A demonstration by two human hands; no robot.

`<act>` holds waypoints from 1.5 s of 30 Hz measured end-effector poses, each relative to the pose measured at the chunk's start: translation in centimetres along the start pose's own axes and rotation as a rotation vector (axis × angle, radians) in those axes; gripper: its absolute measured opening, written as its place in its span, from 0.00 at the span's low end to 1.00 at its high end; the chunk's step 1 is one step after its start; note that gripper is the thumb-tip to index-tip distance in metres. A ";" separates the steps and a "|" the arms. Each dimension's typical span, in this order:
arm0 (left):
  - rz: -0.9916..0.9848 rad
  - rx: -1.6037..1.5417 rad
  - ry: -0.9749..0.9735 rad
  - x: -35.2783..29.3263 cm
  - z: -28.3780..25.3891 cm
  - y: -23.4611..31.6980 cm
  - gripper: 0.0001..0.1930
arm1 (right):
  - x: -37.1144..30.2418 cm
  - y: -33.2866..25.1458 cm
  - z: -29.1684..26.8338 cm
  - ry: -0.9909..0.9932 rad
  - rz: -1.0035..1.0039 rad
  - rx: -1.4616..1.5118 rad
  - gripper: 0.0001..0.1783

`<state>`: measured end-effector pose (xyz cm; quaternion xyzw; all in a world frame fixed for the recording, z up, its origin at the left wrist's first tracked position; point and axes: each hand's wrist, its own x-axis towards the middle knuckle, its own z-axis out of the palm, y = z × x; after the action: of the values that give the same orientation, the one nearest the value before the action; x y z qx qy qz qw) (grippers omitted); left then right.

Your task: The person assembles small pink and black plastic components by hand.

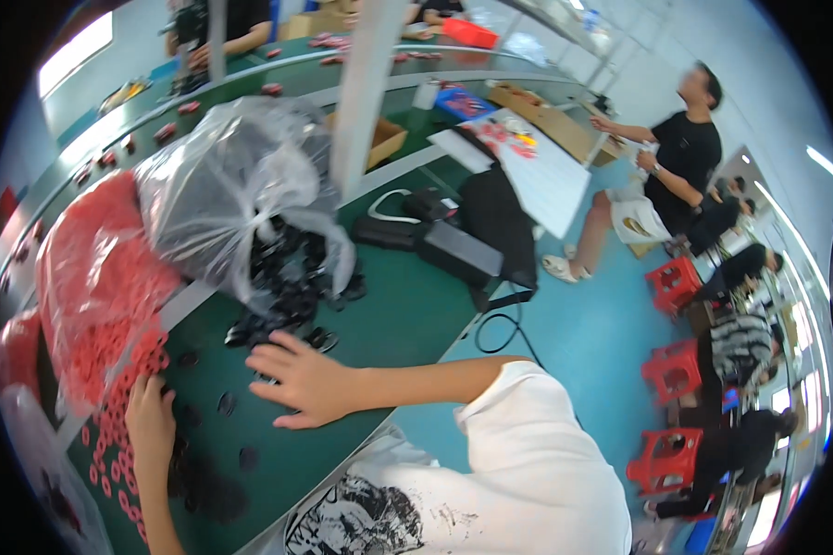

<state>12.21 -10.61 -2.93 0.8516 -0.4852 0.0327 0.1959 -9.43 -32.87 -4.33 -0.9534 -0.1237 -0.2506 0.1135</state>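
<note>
Right hand [307, 381], fingers spread, rests on black discs [287, 305] spilling from a clear bag [222, 185]; left hand [150, 416] fingers unclear.

Left hand [150, 416]: enters from lower edge, bare forearm running up along left side, wrist straight. Palm down, fingers bent and pointing upward in frame, tips pressed down; grip state not readable, fingertips partly hidden.

Right hand [304, 379]: enters from right, forearm extended horizontally out of a short white sleeve, elbow bent near the torso. Palm down, hand flat, fingers spread and pointing left, thumb splayed toward lower left. Grip loose, nothing enclosed.

Hands near each other, not touching; right sits higher in frame than left.
</note>
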 end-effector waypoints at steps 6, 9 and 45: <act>-0.022 -0.044 0.057 -0.1 0.2 -0.5 0.07 | 1.9 2.1 3.7 0.030 -0.065 0.076 0.16; 0.055 -0.017 0.093 1.8 -0.3 2.4 0.07 | 2.5 2.1 3.4 0.109 -0.086 0.073 0.14; 0.240 -0.165 0.188 1.2 7.7 16.2 0.27 | -2.4 1.0 -3.9 1.061 0.962 2.574 0.08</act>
<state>-1.81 -21.76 -4.82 0.7618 -0.5639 0.0954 0.3044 -12.97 -35.33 -2.36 0.0551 0.1205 -0.2216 0.9661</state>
